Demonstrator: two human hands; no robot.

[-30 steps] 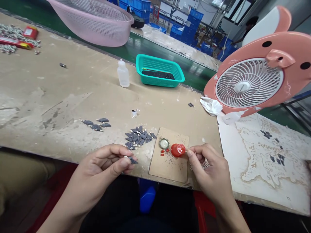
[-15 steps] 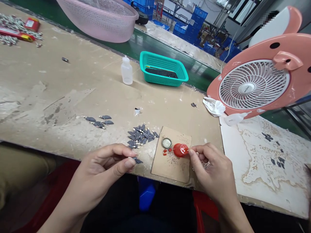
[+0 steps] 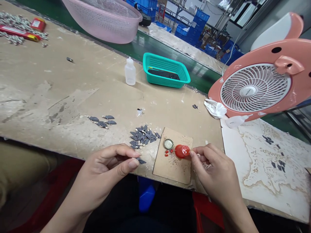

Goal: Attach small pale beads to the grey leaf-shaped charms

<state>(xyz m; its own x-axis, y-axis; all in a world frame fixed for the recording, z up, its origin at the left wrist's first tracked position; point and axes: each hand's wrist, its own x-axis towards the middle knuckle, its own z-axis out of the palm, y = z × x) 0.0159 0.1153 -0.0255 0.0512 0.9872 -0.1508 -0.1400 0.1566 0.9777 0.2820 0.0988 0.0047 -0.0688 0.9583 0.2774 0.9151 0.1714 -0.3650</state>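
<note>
My left hand (image 3: 107, 168) pinches a small dark grey leaf-shaped piece (image 3: 141, 160) at the table's near edge. My right hand (image 3: 213, 170) has its fingers pinched together beside a small red cap (image 3: 182, 151); what it pinches is too thin to name. The cap sits on a brown card (image 3: 173, 160) next to a metal bottle cap (image 3: 168, 143) holding pale liquid and a few tiny red bits (image 3: 168, 152). A heap of the same grey leaf pieces (image 3: 143, 136) lies just left of the card. A smaller group of leaf pieces (image 3: 104, 121) lies farther left.
A teal basket (image 3: 167, 70) and a small white squeeze bottle (image 3: 130, 71) stand at the table's far edge. A pink fan (image 3: 262, 84) stands at the right over a stained white board (image 3: 264, 161). A pink mesh basket (image 3: 104, 19) sits at the back. Red items (image 3: 26, 30) lie far left.
The view has drifted a little, shifting everything slightly right in frame. Both hands keep their pinches in nearly the same places by the card.
</note>
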